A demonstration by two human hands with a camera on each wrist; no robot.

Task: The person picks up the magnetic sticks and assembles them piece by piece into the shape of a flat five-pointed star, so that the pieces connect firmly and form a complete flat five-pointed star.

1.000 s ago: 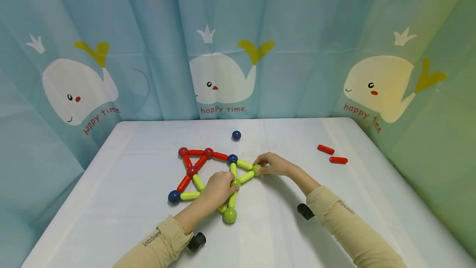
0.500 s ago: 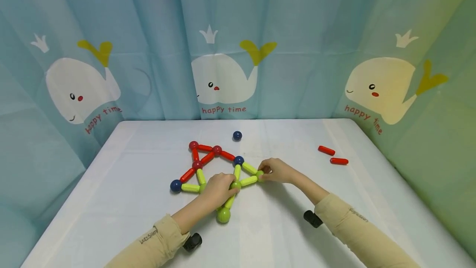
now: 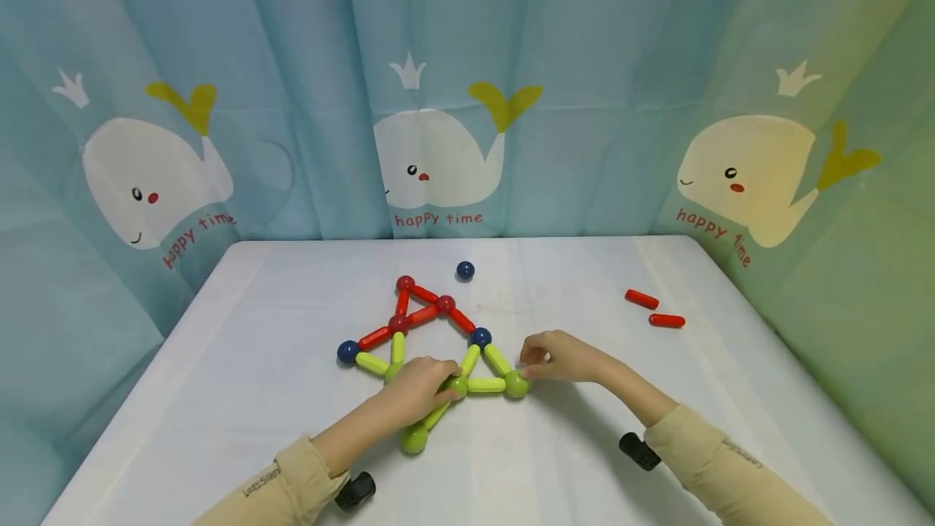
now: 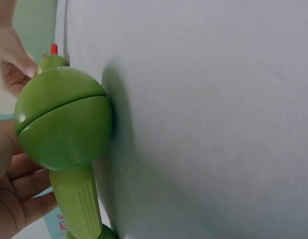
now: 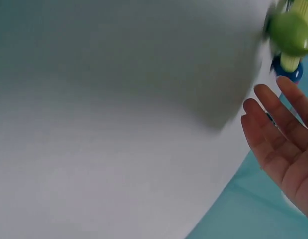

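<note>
A flat frame of coloured rods and balls, like a magnetic building set, lies mid-table. It has red balls (image 3: 446, 304) joined by red rods, blue balls (image 3: 348, 352), and yellow-green rods (image 3: 487, 385) with green balls. My left hand (image 3: 420, 390) pinches the middle green ball (image 3: 458, 387) and covers part of the frame. In the left wrist view another green ball (image 4: 64, 119) stands in front of its fingers. Beside the right-hand green ball (image 3: 516, 384) is my right hand (image 3: 566, 357). In the right wrist view its fingers (image 5: 273, 124) are loosely extended, apart from the ball.
A loose blue ball (image 3: 465, 270) lies behind the frame. Two loose red rods (image 3: 642, 299) are at the right of the white table (image 3: 292, 282). A whale-print curtain (image 3: 314, 104) hangs along the back edge. Dark wrist cameras (image 3: 355, 492) hang below the sleeves.
The frame has turned clockwise under the hands: its red triangle went right, its right green corner came nearer. My right hand moved slightly right and nearer, and its fingers loosened from the ball.
</note>
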